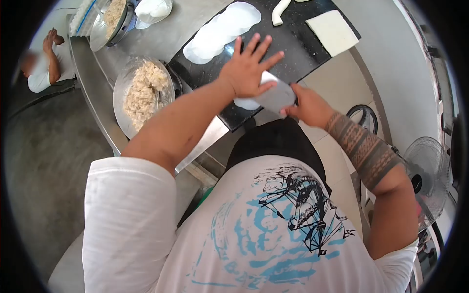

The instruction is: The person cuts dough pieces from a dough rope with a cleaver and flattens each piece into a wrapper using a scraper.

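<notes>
Dough rounds (222, 31): a row of thin, overlapping white pieces lies on the far left of my black board (303, 58); I judge these flattened already.
Round in hand: another white piece (246, 104) shows at the board's near edge, partly hidden by the blade, so I cannot tell how finished it is.
Left hand (249, 68): fingers spread wide, palm and thumb over the blade, apparently pressing.
Right hand (310, 106): closed around the handle end of the broad, flat blade (278, 95).
Dough roll (280, 13): at the far edge, uncut along the part I see; I count it as unworked.
Pale mixture (144, 90): heaped in a bowl on the steel bench (188, 14), left of the board; none shows on the rounds, so filling looks not yet begun.
</notes>
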`<act>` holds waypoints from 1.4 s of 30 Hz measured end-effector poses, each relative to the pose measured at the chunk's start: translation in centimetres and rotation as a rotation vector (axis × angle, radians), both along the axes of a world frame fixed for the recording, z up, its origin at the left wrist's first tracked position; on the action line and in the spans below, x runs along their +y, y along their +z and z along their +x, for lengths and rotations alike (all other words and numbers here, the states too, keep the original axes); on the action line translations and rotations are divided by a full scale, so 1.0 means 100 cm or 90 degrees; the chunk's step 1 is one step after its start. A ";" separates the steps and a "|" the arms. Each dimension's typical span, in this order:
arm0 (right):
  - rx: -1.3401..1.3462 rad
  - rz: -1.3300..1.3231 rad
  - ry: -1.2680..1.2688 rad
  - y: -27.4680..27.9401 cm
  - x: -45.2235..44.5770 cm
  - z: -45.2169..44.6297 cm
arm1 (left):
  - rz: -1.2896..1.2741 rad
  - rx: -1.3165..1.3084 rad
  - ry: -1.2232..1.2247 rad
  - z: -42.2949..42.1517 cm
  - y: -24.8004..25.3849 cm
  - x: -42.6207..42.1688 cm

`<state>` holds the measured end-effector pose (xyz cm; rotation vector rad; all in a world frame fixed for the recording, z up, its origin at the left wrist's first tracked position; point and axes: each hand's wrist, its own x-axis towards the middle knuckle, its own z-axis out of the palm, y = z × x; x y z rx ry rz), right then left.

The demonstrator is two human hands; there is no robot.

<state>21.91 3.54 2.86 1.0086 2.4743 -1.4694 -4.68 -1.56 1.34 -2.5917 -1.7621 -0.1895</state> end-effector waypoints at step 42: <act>0.015 -0.060 -0.199 -0.030 -0.081 0.033 | 0.004 -0.134 -0.211 0.025 -0.013 0.019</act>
